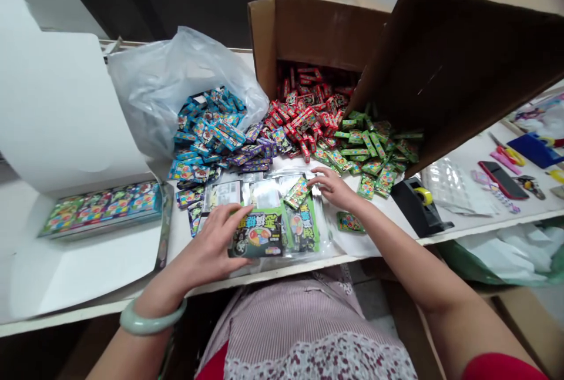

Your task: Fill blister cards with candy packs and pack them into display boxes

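My left hand point(215, 239) grips the left side of a black-and-green printed packet point(258, 234), thumb at the lower edge and fingers at the upper one. A second packet point(303, 228) like it lies just to the right on clear plastic bags point(326, 233). My right hand point(332, 187) has its fingertips at the right end of a small green candy box point(296, 193), pinching it above that second packet. Another green box point(350, 222) lies below my right wrist. Behind my hands are piles of small blue point(211, 127), purple point(255, 151), red point(308, 118) and green boxes point(370, 148).
The red boxes spill from a tipped cardboard carton point(326, 27); a translucent bag point(150, 86) surrounds the blue ones. At left stands an open white display box point(110, 268) with a row of small boxes point(103, 207). A tape dispenser point(416, 207) and a phone point(502, 179) lie at right.
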A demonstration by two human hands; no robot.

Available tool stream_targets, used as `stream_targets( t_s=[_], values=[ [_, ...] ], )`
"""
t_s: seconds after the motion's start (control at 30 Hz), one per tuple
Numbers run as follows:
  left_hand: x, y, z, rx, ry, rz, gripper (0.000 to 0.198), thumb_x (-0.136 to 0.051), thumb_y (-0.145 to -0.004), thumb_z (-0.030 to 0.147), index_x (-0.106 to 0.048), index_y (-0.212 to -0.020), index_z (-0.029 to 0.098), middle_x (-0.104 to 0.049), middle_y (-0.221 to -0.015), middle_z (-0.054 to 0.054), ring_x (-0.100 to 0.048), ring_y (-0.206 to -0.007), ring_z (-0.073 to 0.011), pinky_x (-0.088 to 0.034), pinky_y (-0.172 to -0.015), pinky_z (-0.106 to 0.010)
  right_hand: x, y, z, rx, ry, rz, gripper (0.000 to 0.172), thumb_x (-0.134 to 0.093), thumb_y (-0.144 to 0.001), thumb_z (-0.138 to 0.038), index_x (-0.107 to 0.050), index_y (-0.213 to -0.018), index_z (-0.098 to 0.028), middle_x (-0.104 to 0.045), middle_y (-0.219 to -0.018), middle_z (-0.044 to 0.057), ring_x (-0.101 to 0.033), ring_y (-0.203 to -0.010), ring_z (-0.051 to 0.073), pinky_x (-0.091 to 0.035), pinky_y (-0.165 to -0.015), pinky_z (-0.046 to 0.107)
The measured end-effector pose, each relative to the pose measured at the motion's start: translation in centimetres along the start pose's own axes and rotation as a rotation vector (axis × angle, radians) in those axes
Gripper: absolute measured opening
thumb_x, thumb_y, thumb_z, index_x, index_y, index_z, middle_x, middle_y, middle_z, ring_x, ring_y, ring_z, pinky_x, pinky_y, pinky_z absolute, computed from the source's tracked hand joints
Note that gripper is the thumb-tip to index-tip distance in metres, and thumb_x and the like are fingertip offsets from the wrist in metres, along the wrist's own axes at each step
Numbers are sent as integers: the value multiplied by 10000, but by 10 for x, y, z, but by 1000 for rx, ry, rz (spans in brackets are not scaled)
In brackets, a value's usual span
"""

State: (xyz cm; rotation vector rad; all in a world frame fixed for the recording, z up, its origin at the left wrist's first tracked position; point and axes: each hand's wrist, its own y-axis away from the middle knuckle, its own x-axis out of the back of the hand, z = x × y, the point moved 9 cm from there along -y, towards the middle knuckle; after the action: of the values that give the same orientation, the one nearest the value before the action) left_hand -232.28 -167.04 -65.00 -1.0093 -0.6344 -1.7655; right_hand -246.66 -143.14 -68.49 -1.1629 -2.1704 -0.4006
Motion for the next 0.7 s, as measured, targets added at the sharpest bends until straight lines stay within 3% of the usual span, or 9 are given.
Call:
stream_targets(
  t_s=[0.1,0.13,0.2,0.27,0.33,0.4,0.5,0.57,0.7],
  values=[
    [5,7,-10,52,-15,32,907,-734,-710,396,-241,-1461,276,-397,-1318,-127,-440,-1232,-341,-413,-1034,-492,3,10,-11,-43,232,67,359,-482,-835,-139,-614,-1158,-223,-562,-1271,119,-473,-1231,269,-348,-1038,495],
    [6,7,-12,70,-23,48,912,-732,-712,411,-235,-1463,272,-390,-1316,-129,-436,-1233,-342,-407,-1037,-497,-1,13,-17,-72,299,81,370,-514,-854,-219,-576,-1218,-211,-564,-1272,132,-478,-1221,287,-358,-1028,499],
    [6,4,-14,95,-37,85,912,-724,-714,431,-234,-1465,265,-391,-1310,-135,-431,-1232,-345,-398,-1038,-506,-14,16,-27,-136,390,73,554,-618,-811,-410,-507,-1299,-172,-531,-1313,174,-455,-1235,339,-353,-1020,522],
    [5,0,-13,92,-58,109,891,-708,-726,435,-250,-1466,245,-405,-1309,-146,-434,-1227,-351,-394,-1033,-513,-30,15,-34,-175,454,42,704,-688,-728,-496,-491,-1309,-150,-512,-1323,199,-442,-1233,375,-345,-1012,540],
    [4,-2,-11,79,-94,123,862,-690,-739,433,-274,-1461,212,-418,-1318,-164,-437,-1227,-361,-389,-1027,-524,-37,13,-40,-176,457,36,660,-691,-718,-474,-517,-1269,-155,-557,-1255,183,-481,-1181,363,-369,-983,526],
    [6,0,-11,74,-122,142,839,-676,-749,439,-295,-1454,191,-434,-1316,-173,-443,-1222,-367,-384,-1025,-532,-26,14,-49,-131,392,108,576,-664,-744,-421,-523,-1245,-172,-582,-1214,154,-505,-1151,329,-390,-971,498],
    [10,4,-12,68,-137,176,820,-654,-765,432,-282,-1462,214,-445,-1306,-162,-446,-1215,-359,-377,-1028,-531,4,22,-79,58,272,222,600,-649,-767,-369,-455,-1315,-219,-500,-1351,132,-434,-1266,298,-353,-1041,483],
    [11,5,-10,56,-127,189,847,-661,-762,412,-244,-1478,236,-427,-1316,-155,-435,-1222,-351,-374,-1034,-520,9,28,-104,199,268,127,645,-656,-772,-358,-413,-1361,-259,-451,-1414,109,-391,-1315,288,-318,-1078,487],
    [12,-1,-3,8,-106,204,917,-691,-750,417,-190,-1499,246,-393,-1340,-157,-412,-1242,-348,-365,-1045,-511,-6,37,-135,330,390,-181,616,-651,-784,-330,-449,-1359,-241,-421,-1442,131,-381,-1316,306,-312,-1073,513]
  ],
)
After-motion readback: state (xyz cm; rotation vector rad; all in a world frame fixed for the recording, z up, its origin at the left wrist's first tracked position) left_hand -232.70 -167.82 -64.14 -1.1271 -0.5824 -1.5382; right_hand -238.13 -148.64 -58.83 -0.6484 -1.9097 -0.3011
